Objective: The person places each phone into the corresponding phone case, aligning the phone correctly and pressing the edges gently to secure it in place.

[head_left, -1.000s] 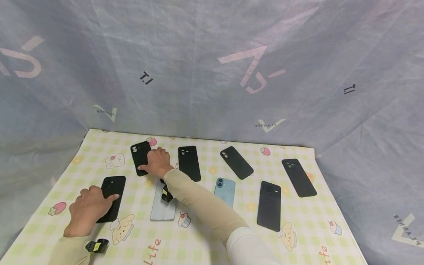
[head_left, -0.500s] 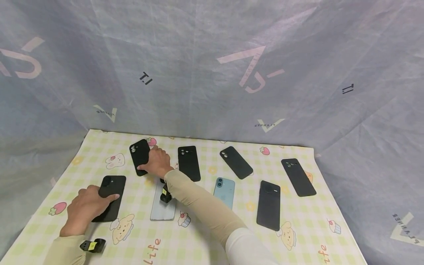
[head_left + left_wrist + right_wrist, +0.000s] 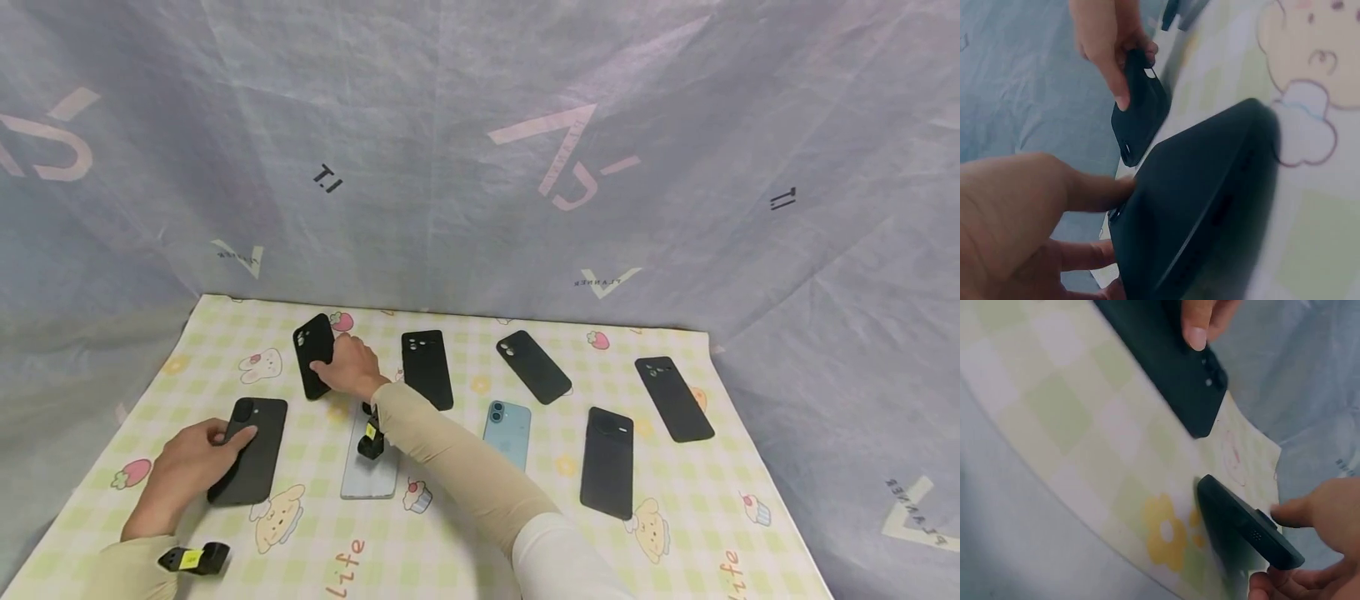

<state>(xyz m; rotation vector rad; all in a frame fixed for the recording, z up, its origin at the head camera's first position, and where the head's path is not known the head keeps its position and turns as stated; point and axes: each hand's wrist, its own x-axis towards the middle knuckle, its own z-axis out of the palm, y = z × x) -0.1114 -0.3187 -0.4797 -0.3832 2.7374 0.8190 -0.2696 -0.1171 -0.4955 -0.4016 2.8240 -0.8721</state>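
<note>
Near the table's left front, my left hand [image 3: 191, 467] pinches the left edge of a black phone [image 3: 255, 458], thumb on its back. In the left wrist view the fingers reach beneath the edge of that phone [image 3: 1179, 194]. My right hand [image 3: 354, 365], farther back, holds a black phone case [image 3: 313, 350] with camera cutouts by its right edge. The right wrist view has the case [image 3: 1244, 519] tilted up off the cloth, between thumb and fingers. A silver phone [image 3: 367, 475] lies partly under the right forearm.
More black cases lie along the back: one case with several holes [image 3: 427, 371], a slimmer case [image 3: 534, 367] and a far-right case [image 3: 675, 400]. In front of them are a light-blue phone [image 3: 507, 429] and a dark phone [image 3: 608, 462]. A grey curtain [image 3: 450, 167] hangs behind the patterned tablecloth [image 3: 465, 533].
My right hand has tilted the phone case up from the cloth. The left hand has shifted left on the phone, its thumb sliding toward the phone's left edge.
</note>
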